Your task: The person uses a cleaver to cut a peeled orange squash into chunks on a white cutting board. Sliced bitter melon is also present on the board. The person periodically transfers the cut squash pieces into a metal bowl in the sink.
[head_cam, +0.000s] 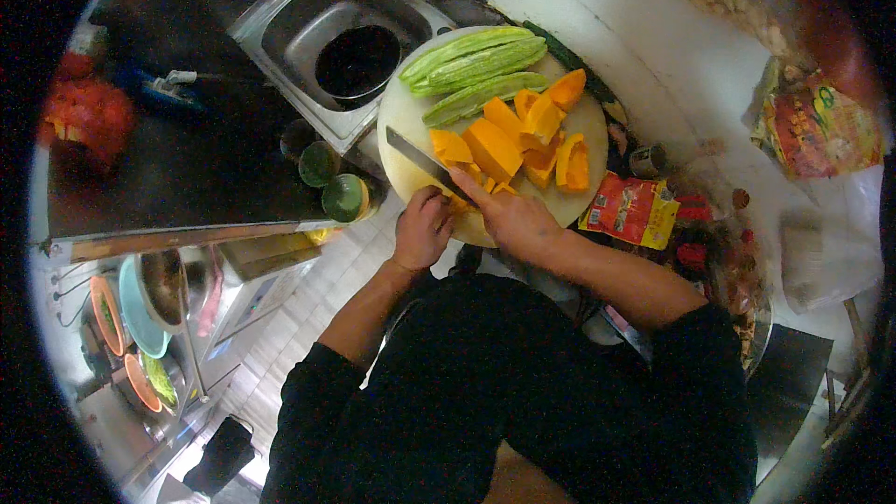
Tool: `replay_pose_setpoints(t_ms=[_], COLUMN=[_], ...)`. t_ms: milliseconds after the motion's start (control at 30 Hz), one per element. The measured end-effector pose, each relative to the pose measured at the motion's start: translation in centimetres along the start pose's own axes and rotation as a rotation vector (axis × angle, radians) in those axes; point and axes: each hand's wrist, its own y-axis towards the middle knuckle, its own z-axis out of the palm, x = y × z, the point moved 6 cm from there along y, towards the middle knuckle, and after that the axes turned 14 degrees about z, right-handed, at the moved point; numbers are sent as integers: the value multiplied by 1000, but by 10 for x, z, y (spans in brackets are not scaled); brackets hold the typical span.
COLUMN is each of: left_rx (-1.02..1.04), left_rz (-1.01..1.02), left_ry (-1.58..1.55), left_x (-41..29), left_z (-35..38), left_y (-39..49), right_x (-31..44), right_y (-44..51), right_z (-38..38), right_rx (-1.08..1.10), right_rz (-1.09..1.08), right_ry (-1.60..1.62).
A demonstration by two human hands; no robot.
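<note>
On a round white cutting board (400,166) lie orange pumpkin chunks (492,150) and, beyond them, long green zucchini pieces (483,63). My right hand (518,220) grips a kitchen knife (425,162), its index finger stretched along the blade, which points to the upper left. Near the board's lower left edge my left hand (424,224) has its fingers curled beside the blade, against small orange pieces. Its fingertips are partly hidden, so its hold on a piece cannot be told.
A steel sink (297,31) with a dark round vessel inside stands at the upper left. Green cups (344,197) stand left of the board. To its right lie a red and yellow packet (628,210) and a small jar (647,162). Colored basins (143,308) sit lower left.
</note>
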Motion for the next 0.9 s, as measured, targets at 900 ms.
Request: replay_pose_setpoints(t_ms=[900], left_rx=[-40], left_rz=[10], left_ry=[-21], left_x=[-5], left_z=[-2], left_y=[10], right_x=[-3], right_y=[13], right_z=[40], right_rx=[182], right_rz=[136], right_ry=[178])
